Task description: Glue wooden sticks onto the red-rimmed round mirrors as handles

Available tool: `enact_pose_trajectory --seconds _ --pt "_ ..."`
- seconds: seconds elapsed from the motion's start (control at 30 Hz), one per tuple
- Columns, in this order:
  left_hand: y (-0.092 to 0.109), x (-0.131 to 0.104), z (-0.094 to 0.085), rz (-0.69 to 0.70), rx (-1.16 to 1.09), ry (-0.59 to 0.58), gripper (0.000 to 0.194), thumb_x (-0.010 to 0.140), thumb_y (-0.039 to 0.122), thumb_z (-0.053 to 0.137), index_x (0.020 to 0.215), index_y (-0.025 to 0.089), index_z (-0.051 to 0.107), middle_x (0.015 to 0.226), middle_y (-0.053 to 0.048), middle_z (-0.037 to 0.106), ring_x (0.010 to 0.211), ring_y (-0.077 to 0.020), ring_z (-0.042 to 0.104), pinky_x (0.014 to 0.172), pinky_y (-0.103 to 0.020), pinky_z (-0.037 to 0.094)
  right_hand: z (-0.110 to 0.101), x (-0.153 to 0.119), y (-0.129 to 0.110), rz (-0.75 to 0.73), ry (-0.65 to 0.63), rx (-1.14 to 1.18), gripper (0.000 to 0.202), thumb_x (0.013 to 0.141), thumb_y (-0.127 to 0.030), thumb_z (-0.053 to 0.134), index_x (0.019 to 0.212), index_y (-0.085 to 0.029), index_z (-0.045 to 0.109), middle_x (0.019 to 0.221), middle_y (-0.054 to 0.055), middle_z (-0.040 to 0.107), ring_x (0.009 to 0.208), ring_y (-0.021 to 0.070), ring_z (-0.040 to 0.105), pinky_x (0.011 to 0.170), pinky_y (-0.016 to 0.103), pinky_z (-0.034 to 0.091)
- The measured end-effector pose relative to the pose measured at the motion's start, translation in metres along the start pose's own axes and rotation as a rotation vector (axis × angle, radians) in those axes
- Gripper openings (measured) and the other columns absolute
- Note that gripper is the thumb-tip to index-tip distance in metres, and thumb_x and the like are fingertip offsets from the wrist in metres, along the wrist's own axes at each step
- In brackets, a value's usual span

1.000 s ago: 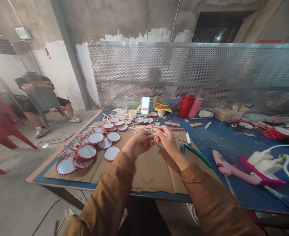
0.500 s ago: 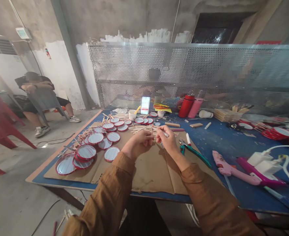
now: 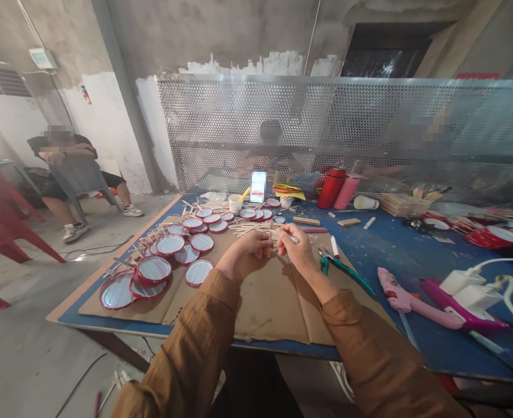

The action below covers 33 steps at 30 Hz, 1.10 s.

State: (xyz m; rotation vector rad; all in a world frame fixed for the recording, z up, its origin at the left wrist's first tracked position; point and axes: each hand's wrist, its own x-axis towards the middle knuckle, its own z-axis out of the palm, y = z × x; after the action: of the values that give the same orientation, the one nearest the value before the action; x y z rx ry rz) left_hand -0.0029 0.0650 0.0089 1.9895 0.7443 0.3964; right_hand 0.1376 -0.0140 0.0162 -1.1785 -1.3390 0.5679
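Left hand point(image 3: 251, 247) pinches slim wooden stick point(image 3: 271, 227) above cardboard sheet point(image 3: 269, 305) | right hand point(image 3: 298, 249) grips white pen point(image 3: 294, 238), tip near stick | risk: pen could skid off narrow stick if left pinch loosens

Dim greyish light, bright glow at left edge, hazy perforated screen point(image 3: 221, 107), stretched corners
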Motion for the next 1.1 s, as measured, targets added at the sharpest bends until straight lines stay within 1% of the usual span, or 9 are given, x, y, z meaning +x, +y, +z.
enact_pose_trajectory --seconds 0.17,0.33,0.47,0.6,0.7,0.83,1.1 --pt "0.0000 0.0000 -0.0001 -0.002 -0.007 0.001 0.024 0.085 0.032 0.049 0.070 0.014 0.056 0.062 -0.001 0.062 0.044 -0.0073 0.050 0.050 -0.021 0.039 -0.0001 -0.0007 -0.0021 -0.012 0.037 0.032 0.031 0.081 -0.050 0.058 0.075 -0.021 0.053 0.053 -0.006 0.056 0.037 0.0088 0.052 0.039 0.019 0.042" --pt "0.0011 -0.0001 0.0000 -0.014 -0.011 0.000 0.023 0.086 0.033 0.049 0.072 0.015 0.055 0.061 0.000 0.060 0.044 -0.0069 0.050 0.049 -0.020 0.039 -0.0001 -0.0006 -0.0012 0.003 0.014 -0.001 0.028 0.081 -0.048 0.057 0.074 -0.021 0.053 0.052 -0.006 0.055 0.036 0.0087 0.051 0.037 0.019 0.040" --pt "0.0022 -0.0009 -0.0004 -0.011 -0.012 -0.009 0.023 0.086 0.032 0.049 0.072 0.014 0.055 0.062 0.000 0.061 0.044 -0.0069 0.050 0.049 -0.021 0.039 0.0002 -0.0008 -0.0002 -0.009 0.036 0.012 0.028 0.082 -0.048 0.056 0.076 -0.021 0.052 0.052 -0.006 0.055 0.036 0.0086 0.051 0.038 0.019 0.041" --pt "0.0030 -0.0018 -0.0005 -0.010 -0.021 -0.005 0.024 0.087 0.032 0.049 0.072 0.014 0.056 0.060 0.001 0.061 0.043 -0.0067 0.049 0.050 -0.021 0.039 0.0002 -0.0013 -0.0018 -0.005 0.004 -0.043 0.028 0.082 -0.047 0.055 0.075 -0.020 0.053 0.052 -0.006 0.055 0.036 0.0081 0.051 0.038 0.018 0.040" --pt "0.0029 -0.0018 -0.0002 -0.021 -0.043 -0.001 0.022 0.087 0.029 0.049 0.071 0.014 0.055 0.061 0.000 0.061 0.043 -0.0069 0.049 0.050 -0.022 0.039 -0.0012 -0.0014 -0.0043 -0.007 0.050 -0.040 0.027 0.083 -0.045 0.055 0.074 -0.020 0.052 0.050 -0.006 0.054 0.034 0.0079 0.049 0.036 0.018 0.038" --pt "0.0017 -0.0010 0.0004 -0.033 -0.073 0.016 0.020 0.086 0.028 0.051 0.072 0.014 0.055 0.061 -0.001 0.062 0.043 -0.0071 0.048 0.050 -0.023 0.038 -0.0030 -0.0009 -0.0066 -0.002 0.118 -0.019 0.026 0.082 -0.045 0.056 0.075 -0.020 0.053 0.050 -0.006 0.054 0.034 0.0079 0.049 0.037 0.018 0.039" --pt "-0.0015 0.0003 0.0001 -0.020 -0.092 0.004 0.023 0.087 0.030 0.053 0.071 0.014 0.055 0.061 -0.001 0.061 0.042 -0.0064 0.049 0.050 -0.022 0.038 -0.0016 -0.0013 -0.0067 -0.021 0.081 -0.035 0.026 0.083 -0.043 0.056 0.072 -0.020 0.051 0.048 -0.006 0.053 0.033 0.0076 0.048 0.035 0.018 0.037"
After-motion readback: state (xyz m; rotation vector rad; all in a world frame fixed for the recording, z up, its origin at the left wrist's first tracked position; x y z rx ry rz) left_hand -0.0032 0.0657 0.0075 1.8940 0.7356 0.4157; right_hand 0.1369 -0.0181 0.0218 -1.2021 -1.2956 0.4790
